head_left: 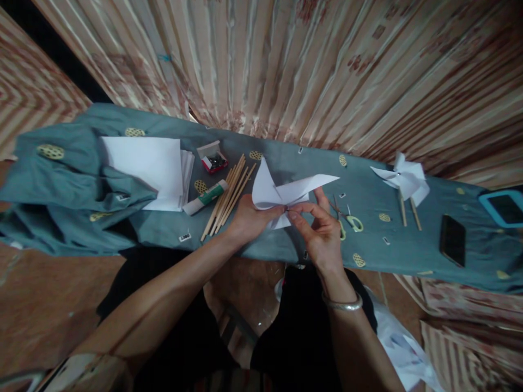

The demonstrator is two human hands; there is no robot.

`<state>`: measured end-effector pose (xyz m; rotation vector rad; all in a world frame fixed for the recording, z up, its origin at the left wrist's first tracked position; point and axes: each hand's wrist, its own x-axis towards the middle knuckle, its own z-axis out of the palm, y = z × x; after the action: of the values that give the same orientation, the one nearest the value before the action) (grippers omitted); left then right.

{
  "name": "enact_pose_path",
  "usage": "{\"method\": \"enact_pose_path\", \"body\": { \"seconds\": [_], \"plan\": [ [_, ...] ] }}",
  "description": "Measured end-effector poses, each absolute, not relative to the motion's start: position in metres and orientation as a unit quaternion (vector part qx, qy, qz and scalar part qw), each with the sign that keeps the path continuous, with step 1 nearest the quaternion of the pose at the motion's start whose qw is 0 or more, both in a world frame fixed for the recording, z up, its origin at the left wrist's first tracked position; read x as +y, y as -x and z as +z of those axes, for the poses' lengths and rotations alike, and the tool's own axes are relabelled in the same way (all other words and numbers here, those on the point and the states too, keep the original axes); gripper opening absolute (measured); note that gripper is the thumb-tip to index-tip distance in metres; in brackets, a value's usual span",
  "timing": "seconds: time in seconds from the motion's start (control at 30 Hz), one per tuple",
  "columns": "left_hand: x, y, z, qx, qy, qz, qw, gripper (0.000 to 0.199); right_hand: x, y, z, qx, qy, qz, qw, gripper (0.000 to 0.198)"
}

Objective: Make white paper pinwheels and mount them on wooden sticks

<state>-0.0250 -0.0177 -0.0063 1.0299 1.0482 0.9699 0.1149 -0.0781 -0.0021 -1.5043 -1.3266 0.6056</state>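
A white paper pinwheel (281,191) with curled blades is held up over the cloth-covered table. Its lower edge is gripped by my left hand (249,219), the thumb pressed near the middle of the paper. My right hand (321,228) meets it there, thumb and forefinger pinched together at the pinwheel's centre. Something small and dark shows between the fingertips, too tiny to name. Just right of that hand lie scissors (354,222) with light green handles, partly hidden by it. Thin wooden sticks (229,196) lie in a bundle beside my left hand.
Left of the sticks are a glue stick (206,197), an open small box (214,162) of dark metal bits and a stack of white paper (151,163). On the right lie another pinwheel (411,177) with two sticks, a phone (452,239) and a blue-framed device (504,208).
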Motion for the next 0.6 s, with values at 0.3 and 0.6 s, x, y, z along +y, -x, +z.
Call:
{"method": "enact_pose_path", "body": {
  "seconds": [0.3, 0.6],
  "plan": [
    [-0.0197, 0.0266, -0.0027, 0.467, -0.454, 0.414, 0.636, 0.024, -0.0766, -0.1158, -0.0064, -0.534, 0.619, 0.278, 0.505, 0.003],
    [-0.0195, 0.0267, -0.0074, 0.46, -0.472, 0.41, 0.63, 0.02, -0.0763, -0.1177, -0.0071, -0.529, 0.619, 0.296, 0.5, 0.005]
  ]
}}
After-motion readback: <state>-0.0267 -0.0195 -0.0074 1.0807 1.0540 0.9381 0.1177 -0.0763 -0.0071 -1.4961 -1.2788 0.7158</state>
